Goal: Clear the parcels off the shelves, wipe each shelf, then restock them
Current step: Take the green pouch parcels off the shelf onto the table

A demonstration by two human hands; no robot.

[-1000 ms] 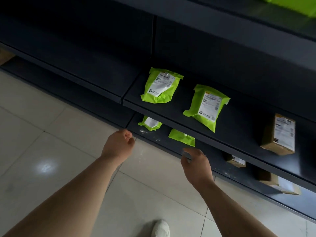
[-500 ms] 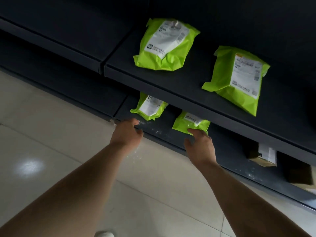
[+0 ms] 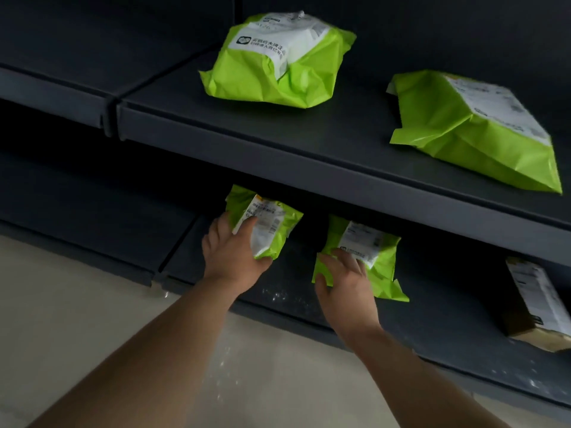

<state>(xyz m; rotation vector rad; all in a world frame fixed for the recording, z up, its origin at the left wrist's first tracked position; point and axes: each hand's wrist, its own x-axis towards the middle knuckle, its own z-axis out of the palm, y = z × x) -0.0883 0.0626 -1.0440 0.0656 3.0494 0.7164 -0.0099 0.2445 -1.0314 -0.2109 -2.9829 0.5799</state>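
Both hands just reached into the bottom shelf (image 3: 432, 329), mid-frame. Left hand (image 3: 230, 253) now wraps the left bag (image 3: 265, 223); right hand (image 3: 343, 281) clamps the right bag (image 3: 367, 257). So clearing is underway here, with two bags up top and a box (image 3: 537, 304) lower right left.

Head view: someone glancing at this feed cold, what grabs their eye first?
The bright green parcels against the dark shelving: two lie on the upper shelf, and two more sit on the bottom shelf, where the left hand grips one green bag and the right hand rests on another. A brown box sits at far right.
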